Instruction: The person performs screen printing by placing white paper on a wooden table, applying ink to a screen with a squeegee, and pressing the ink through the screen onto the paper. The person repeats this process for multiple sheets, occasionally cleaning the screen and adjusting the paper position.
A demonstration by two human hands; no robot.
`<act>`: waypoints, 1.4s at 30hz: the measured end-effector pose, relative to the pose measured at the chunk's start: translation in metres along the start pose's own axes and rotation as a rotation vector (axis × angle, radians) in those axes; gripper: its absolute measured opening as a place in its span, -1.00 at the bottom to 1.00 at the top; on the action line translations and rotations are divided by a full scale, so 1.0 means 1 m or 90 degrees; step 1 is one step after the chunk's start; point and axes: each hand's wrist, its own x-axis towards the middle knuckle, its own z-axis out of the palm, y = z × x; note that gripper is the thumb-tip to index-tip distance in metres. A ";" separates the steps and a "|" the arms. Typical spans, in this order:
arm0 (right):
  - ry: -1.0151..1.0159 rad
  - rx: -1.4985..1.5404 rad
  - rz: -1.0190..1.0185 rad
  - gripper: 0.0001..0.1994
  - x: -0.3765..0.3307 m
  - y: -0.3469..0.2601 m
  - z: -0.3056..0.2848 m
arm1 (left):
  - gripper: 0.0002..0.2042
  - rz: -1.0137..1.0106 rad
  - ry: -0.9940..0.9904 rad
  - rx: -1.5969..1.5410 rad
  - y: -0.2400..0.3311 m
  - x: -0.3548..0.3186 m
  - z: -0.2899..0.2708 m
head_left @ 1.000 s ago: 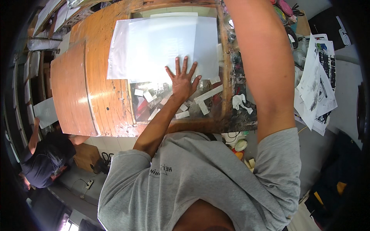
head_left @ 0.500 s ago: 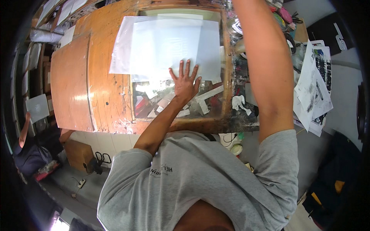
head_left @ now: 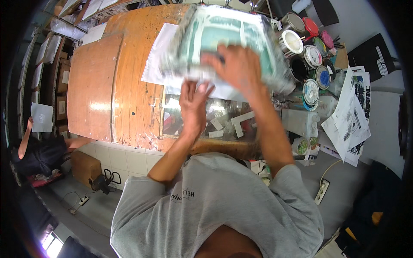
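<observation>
My right hand (head_left: 234,69) grips the near edge of a blurred screen frame (head_left: 223,34) with teal mesh, held over the far part of the wooden table (head_left: 94,86). A white paper sheet (head_left: 155,64) lies under the frame and sticks out on its left side. My left hand (head_left: 193,107) is flat with its fingers spread, at the sheet's near edge just below the frame. Beneath it is a glass panel (head_left: 219,124) set in the table, with white tape strips on it.
Several open paint cans (head_left: 307,51) crowd the table's right end, next to a white plastic jug (head_left: 301,122). Printed sheets (head_left: 348,120) hang off the right side. Another person (head_left: 38,155) stands at the lower left, beside shelves (head_left: 47,77) with paper.
The screen frame has swung down toward me over the white sheet, with my right hand now on it. My left hand has stayed at the sheet's near edge.
</observation>
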 end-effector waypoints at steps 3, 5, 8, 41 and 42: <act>-0.071 -0.016 -0.043 -0.71 -0.065 0.009 0.076 | -0.60 -0.276 0.111 -0.140 -0.035 -0.003 -0.046; -0.166 0.035 0.015 -0.52 -0.075 0.008 0.096 | -0.63 -0.383 0.208 -0.121 -0.057 0.007 -0.065; -0.208 0.119 0.092 -0.41 -0.082 0.005 0.105 | -0.77 -0.378 0.266 -0.102 -0.081 0.018 -0.079; -0.023 0.036 -0.004 -0.50 -0.048 0.024 0.125 | -0.85 -0.336 0.169 -0.006 -0.068 0.017 -0.090; -0.091 0.047 0.012 -0.44 -0.060 0.011 0.105 | -0.84 -0.328 0.157 -0.006 -0.062 0.015 -0.088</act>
